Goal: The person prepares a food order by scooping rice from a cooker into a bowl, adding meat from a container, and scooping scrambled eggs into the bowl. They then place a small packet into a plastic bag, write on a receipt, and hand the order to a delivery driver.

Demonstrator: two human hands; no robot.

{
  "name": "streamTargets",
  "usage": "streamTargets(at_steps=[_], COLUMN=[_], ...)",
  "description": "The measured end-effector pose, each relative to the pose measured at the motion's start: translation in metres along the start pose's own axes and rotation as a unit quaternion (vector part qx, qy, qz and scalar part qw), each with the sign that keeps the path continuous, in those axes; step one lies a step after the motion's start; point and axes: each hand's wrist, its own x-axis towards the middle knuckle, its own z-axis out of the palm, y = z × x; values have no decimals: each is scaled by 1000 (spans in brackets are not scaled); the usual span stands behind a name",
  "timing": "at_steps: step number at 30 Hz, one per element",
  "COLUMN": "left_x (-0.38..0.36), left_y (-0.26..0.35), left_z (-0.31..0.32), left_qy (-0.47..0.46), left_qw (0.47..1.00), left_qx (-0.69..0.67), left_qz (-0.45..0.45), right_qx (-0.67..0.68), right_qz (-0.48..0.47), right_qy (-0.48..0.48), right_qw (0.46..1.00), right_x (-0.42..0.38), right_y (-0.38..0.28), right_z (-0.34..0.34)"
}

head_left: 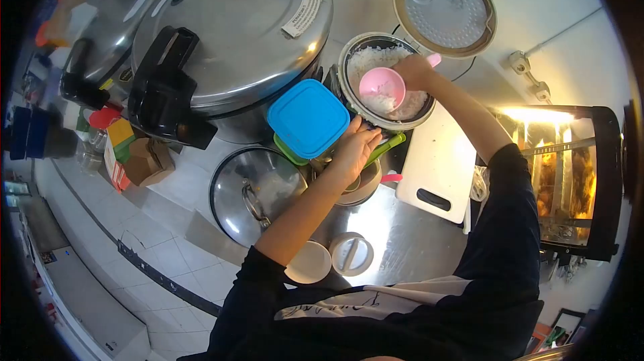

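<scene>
The right hand [412,73] is closed round one pink plastic scoop [377,82], its round cup holding grainy white rice [381,102] over one open cooker [392,124]. The left hand [353,151] has fingers loosely spread by the cooker's rim; whether they grip, I cannot tell. One smooth white bowl [308,264] sits toward the steel counter's [419,244] near edge.

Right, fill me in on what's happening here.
A person's right hand holds a pink scoop with some white rice in it, at the mouth of the open rice cooker, which holds more rice. The left hand is at the cooker's near side, beside a blue-lidded container; whether it touches the cooker is hard to tell.
</scene>
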Motion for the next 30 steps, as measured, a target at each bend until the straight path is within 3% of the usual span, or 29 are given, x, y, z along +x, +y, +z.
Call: streamTargets(at_steps=[1,2,5,6,8,14,23,26,30], left_x=[0,0,-5,-5,-5,-5,1,1,-2], left_y=[-1,-2,-4,-4,-8,-7,-5,-4,-5], left_z=[1,1,21,21,19,20,9,8,8], left_qy=[-5,-10,78,57,16,54,-27,-33,-10], left_qw=[1000,1000,993,996,998,993,995,995,993], left_qx=[4,9,-41,-45,-56,-101,-92,-93,-109], left_qz=[-7,-15,-82,-59,-16,-21,-10,-18,-35], right_qx=[-3,-56,-205,-163,-196,-117,-29,3,-119], right_qz=[17,-22,-32,4,-25,-42,-32,-4,45], right_qy=[17,96,81,60,88,67,-35,-2,93], right_qw=[1000,994,975,985,976,990,998,1000,987], right_x=[-1,2,12,10,8,-4,-4,-4,5], right_y=[6,19,28,19,11,5,-22,-12,12], right_z=[1,12,37,39,38,27,1,5,25])
